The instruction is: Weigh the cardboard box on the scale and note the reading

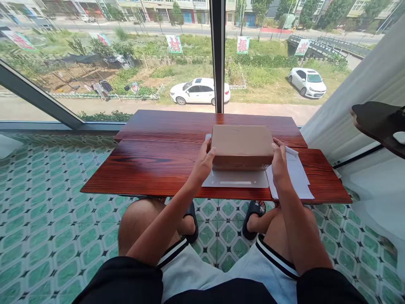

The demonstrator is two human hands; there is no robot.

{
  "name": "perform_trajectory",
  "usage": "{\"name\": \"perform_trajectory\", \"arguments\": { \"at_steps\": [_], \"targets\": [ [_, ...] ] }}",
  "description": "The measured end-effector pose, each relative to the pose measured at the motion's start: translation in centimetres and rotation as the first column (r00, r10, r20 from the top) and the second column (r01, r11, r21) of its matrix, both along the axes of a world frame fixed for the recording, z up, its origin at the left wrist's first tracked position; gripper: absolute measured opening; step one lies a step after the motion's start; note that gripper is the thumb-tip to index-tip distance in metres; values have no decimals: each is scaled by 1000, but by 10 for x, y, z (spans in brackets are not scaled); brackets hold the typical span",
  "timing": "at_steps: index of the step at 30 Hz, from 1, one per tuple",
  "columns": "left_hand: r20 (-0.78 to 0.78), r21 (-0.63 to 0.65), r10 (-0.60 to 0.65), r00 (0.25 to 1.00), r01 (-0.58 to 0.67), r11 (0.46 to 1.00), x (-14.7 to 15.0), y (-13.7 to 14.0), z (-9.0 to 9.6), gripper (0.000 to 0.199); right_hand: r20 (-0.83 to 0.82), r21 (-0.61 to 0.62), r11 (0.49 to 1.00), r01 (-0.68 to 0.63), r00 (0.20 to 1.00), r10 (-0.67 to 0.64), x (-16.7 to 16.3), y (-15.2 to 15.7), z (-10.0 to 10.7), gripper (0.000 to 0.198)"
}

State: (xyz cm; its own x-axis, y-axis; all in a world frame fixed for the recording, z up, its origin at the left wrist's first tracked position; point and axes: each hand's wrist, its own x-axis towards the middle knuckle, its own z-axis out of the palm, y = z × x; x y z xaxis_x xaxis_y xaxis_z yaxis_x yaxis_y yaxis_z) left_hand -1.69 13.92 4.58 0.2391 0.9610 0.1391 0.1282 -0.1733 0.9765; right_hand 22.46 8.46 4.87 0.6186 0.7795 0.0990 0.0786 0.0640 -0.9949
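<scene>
The step in hand looks to be steadying a brown cardboard box [243, 145] between two hands, right of centre in the frame. The left hand [203, 161] is clamped on the box's left end, its thumb near the front corner and its other fingers partly hidden by the box; the right hand [280, 159] is clamped on the opposite end, its fingers close together. The box sits over a silver panel [236, 180] on the red-brown table [142, 169], though whether it rests there or is held just above, I cannot tell. Beside it, toward the right of the frame, white papers [295, 177] lie partly behind the right hand. As I judge it, any next move calls for even pressure from both sides, keeping the box level and clear of the papers. Its long axis runs left to right across the frame, roughly along the table's near edge; the broad top faces up and looks closed, while one long side faces the person, with partial pale lettering at its lower right.
</scene>
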Motion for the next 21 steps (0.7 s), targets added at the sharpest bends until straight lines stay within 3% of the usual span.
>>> {"name": "perform_trajectory", "arguments": {
  "at_steps": [4,10,15,21],
  "targets": [
    [-70,61,49,996,-45,997,9,-8,3,64,55,-3,1000,-3,998,3,2,1,-2,57],
    [-42,-17,55,998,-56,998,13,-14,10,61,169,65,998,16,985,-26,0,-1,-4,58],
    [-19,-27,73,997,-74,997,12,-14,12,62,174,102,994,-31,985,13,-4,-2,-7,56],
    [-4,57,117,993,-117,991,5,-13,20,61,197,133,984,-121,976,93,-11,-5,-3,57]
  ]
}}
